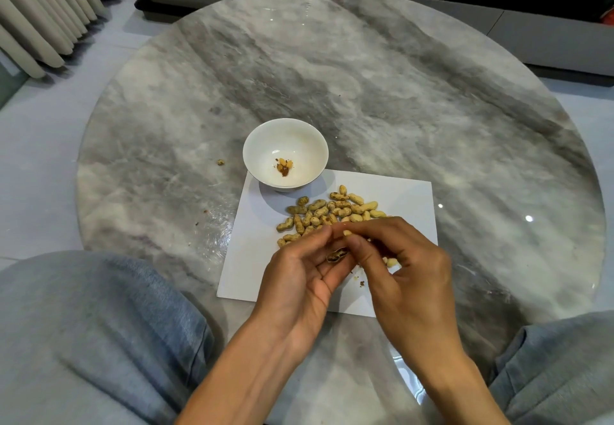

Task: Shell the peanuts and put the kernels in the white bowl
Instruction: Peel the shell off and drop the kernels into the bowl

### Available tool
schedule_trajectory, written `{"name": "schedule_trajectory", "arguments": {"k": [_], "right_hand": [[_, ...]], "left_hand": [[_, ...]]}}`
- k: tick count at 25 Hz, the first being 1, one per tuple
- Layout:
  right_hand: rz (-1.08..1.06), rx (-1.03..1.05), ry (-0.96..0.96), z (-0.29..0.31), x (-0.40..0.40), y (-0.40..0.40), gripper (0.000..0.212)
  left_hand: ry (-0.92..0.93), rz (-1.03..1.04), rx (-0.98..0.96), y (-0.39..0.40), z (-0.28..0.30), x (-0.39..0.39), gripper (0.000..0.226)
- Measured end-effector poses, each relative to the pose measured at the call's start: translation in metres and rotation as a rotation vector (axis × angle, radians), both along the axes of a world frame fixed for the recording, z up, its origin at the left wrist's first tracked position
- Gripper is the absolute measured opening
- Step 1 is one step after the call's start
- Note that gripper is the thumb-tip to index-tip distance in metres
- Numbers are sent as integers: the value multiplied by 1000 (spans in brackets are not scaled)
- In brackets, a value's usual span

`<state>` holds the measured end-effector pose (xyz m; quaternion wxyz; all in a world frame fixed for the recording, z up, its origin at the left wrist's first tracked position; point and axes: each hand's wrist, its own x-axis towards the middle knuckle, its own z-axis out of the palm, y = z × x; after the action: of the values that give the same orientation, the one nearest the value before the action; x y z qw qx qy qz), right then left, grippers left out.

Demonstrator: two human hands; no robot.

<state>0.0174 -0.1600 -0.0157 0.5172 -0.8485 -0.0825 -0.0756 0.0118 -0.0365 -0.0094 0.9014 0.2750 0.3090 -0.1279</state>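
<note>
A heap of unshelled peanuts (327, 213) lies on a white sheet of paper (408, 198). Beyond it stands the white bowl (285, 137), holding a few kernels (283, 167) and bits of skin at its bottom. Over the paper's near half, my left hand (299, 278) cradles an opened peanut shell (337, 255) in its curled fingers. My right hand (402, 268) meets it from the right and pinches a pale piece of peanut (347, 233) between thumb and fingertips. The peanuts under my hands are hidden.
The round grey marble table (398, 92) carries the paper and bowl. Shell crumbs (360, 282) lie on the paper near my hands and a small fragment (220, 161) left of the bowl. My knees in blue jeans (83, 331) flank the table's near edge.
</note>
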Motion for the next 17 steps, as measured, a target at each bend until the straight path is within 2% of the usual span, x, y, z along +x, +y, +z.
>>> {"name": "schedule_trajectory", "arguments": {"k": [2,6,11,13,15,17], "right_hand": [[-19,145,132,4,1,-1,16],[9,276,267,10,2,-1,17],[-131,483,426,9,6,-2,14],[-189,404,391,6,7,-5,12],[-162,140,278,1,6,-8,14],[1,-126,147,-4,3,-9,25]], "left_hand": [[10,3,-10,1,0,0,25],[27,17,-28,0,2,1,24],[56,4,-22,1,4,2,28],[76,5,-17,1,3,1,30],[91,10,-14,3,2,2,33],[96,19,-27,3,2,2,34]]}}
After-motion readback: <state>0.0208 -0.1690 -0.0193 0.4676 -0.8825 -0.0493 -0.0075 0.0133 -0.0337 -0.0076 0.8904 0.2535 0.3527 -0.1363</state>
